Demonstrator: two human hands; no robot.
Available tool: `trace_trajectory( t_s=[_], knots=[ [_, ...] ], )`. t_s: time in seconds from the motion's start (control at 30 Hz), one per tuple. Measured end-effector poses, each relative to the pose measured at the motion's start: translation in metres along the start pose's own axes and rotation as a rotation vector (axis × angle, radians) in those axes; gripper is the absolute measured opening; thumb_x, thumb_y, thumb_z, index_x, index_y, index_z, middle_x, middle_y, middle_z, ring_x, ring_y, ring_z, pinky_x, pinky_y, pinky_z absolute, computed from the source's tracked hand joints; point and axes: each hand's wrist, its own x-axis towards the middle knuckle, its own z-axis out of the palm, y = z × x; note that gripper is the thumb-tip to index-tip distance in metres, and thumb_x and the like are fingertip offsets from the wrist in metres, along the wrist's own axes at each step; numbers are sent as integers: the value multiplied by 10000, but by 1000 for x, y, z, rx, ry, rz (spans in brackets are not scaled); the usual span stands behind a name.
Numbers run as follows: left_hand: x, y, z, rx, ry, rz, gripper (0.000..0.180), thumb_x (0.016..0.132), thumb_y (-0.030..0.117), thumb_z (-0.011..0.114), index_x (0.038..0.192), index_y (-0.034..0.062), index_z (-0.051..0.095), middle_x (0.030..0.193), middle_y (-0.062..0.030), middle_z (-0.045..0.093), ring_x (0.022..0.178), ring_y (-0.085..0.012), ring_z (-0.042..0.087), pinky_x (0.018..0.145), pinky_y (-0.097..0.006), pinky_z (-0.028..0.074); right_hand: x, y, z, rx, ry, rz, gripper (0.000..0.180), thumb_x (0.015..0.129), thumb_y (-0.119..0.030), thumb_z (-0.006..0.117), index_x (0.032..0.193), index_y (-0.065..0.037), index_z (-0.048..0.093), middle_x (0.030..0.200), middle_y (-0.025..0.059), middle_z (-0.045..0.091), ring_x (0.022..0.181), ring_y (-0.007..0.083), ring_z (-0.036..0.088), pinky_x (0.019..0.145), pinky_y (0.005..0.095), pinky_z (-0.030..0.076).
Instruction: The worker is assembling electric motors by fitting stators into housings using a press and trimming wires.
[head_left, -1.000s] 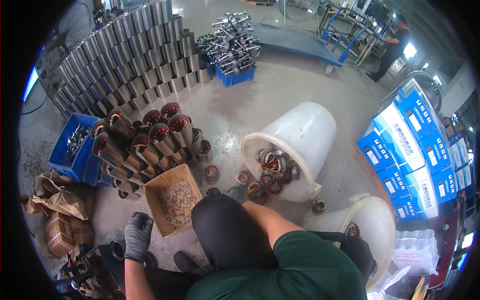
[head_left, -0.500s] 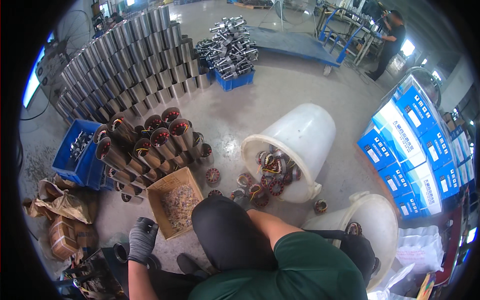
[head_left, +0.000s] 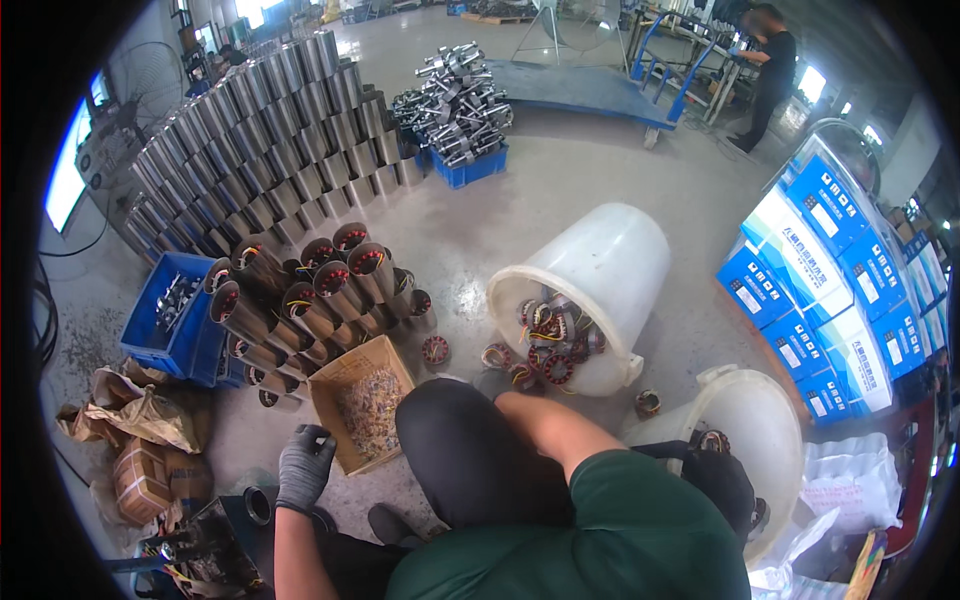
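My left hand (head_left: 305,468), in a grey knit glove with dark fingertips, hovers left of my knee beside an open cardboard box (head_left: 322,408) with small scraps in it. Its fingers are loosely bent, the thumb a little apart, and nothing shows in them. Past my knee, my right hand (head_left: 489,381) reaches down close to several motor stators (head_left: 497,356) with red rims and coloured wires on the floor. The knee covers most of that hand, so its fingers are hidden. More stators (head_left: 557,368) spill from a white plastic barrel (head_left: 610,255) lying on its side.
Metal tubes with stators inside (head_left: 335,283) stand beyond the box, before a stack of bare steel tubes (head_left: 270,140). Blue crates (head_left: 165,315) are at left. A second white barrel (head_left: 775,430) lies at right, near blue-and-white cartons (head_left: 800,290). Another person (head_left: 770,75) stands far off.
The view has shifted slightly, so most things sit a little to the right. My left hand stays beside the box, and my right arm still reaches past the knee toward the stators.
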Motion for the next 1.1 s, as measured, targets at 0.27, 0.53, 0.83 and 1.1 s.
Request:
trace_trajectory(
  t_s=[0.27,0.53,0.83,1.1],
  knots=[
    [11,52,-6,-907,41,36,285,968,120,655,1215,-21,631,1121,-98,692,1020,-154,621,913,-310,499,-14,-48,-233,233,370,-48,535,823,-349,688,1231,-21,577,1022,226,715,959,379,702,859,445,544],
    [8,33,37,-1147,260,-20,436,937,155,703,1310,-20,563,1190,-54,629,1051,-140,591,904,-293,496,-109,-218,-286,1199,448,-411,278,845,-103,649,1098,-10,581,818,114,659,727,240,666,643,359,537],
    [6,51,46,-1403,235,-35,499,902,182,734,1340,64,527,1154,-14,639,1029,-126,627,853,-307,546,-131,-212,-170,1557,135,-367,360,834,-27,716,1165,-82,586,868,16,654,685,114,626,571,250,501],
    [12,28,27,-1521,322,-234,340,962,231,670,1237,49,587,1067,-27,663,943,-128,651,816,-309,561,-128,-215,-170,1404,139,-417,434,829,18,729,1212,-77,547,955,22,631,722,109,619,588,271,528]
  ],
)
